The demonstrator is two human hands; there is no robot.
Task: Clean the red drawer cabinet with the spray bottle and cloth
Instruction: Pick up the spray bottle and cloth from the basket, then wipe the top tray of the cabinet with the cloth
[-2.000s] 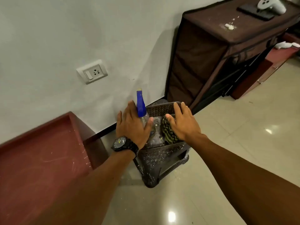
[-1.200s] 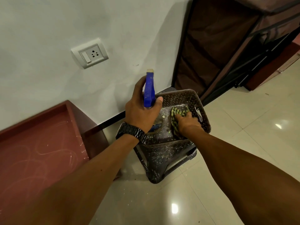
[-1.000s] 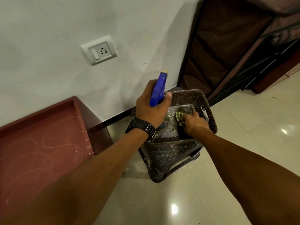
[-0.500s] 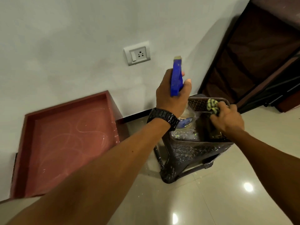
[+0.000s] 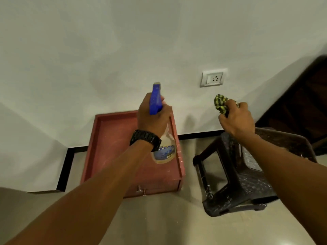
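Observation:
The red drawer cabinet point(image 5: 113, 149) stands low on the floor against the white wall, its rimmed top streaked with pale marks and a metal handle on its front. My left hand point(image 5: 154, 119) grips the spray bottle point(image 5: 164, 147), clear with a blue trigger head, held above the cabinet's right side. My right hand point(image 5: 235, 119) is closed around a crumpled yellow-and-black checked cloth point(image 5: 220, 104), raised in the air above the stool, to the right of the cabinet.
A dark plastic stool point(image 5: 247, 184) stands right of the cabinet, under my right arm. A wall socket point(image 5: 213, 79) sits above. Dark brown furniture point(image 5: 304, 103) fills the far right. A wall corner point(image 5: 44, 156) juts out at left. Glossy floor tiles lie in front.
Both hands lifted off the stool, the left with the bottle and the right with the cloth. My view swung left, so the red cabinet now sits in the centre.

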